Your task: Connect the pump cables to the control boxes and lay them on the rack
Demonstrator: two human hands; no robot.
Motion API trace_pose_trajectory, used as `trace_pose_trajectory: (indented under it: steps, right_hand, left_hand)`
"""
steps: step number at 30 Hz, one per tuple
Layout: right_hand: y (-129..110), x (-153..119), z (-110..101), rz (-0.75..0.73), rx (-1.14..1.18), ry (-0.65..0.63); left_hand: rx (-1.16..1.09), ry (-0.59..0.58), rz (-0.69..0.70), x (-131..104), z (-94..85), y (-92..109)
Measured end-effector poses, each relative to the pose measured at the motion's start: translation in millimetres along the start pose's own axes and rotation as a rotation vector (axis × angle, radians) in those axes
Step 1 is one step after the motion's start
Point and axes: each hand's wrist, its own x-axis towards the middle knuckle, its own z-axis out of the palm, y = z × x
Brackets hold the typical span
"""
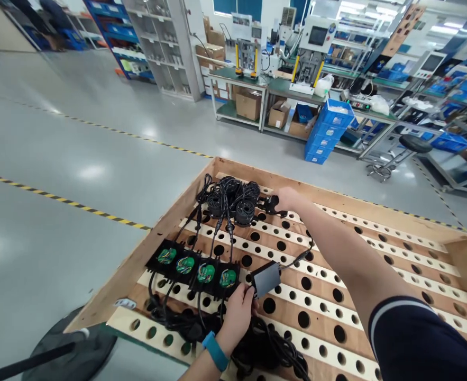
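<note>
My left hand [236, 313], with a teal band at the wrist, pinches the lower edge of a grey box-shaped module [267, 279] with black ends. A black cable [296, 259] runs from the module's far end toward my right arm. Farther off, my right hand [286, 200] is closed on a black part [272, 204] beside coiled black cables [230, 193]; its fingers are partly hidden. Left of the module, several black units with round green circuit boards [206, 273] lie in a row, wired to those coils. More black cables [177, 320] lie on the near side.
Everything lies in a shallow wooden crate [356, 203] with raised walls and slats full of round holes. Beyond it stand stacked blue bins [326, 132], workbenches with machines [312, 45] and a stool [415, 143]. Striped tape [78, 208] marks the floor.
</note>
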Motion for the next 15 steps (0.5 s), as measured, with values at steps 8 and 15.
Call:
trace_pose_trajectory:
  steps: [8,15]
  right_hand:
    - [3,9,-6,-0.004,-0.097,-0.064]
    - [-17,25,1,-0.023,-0.188,-0.162]
  left_hand:
    - [-0.055,0.011,-0.014,4,0.0,-7]
    - [-0.009,0.02,-0.014,7,-1.7,-11]
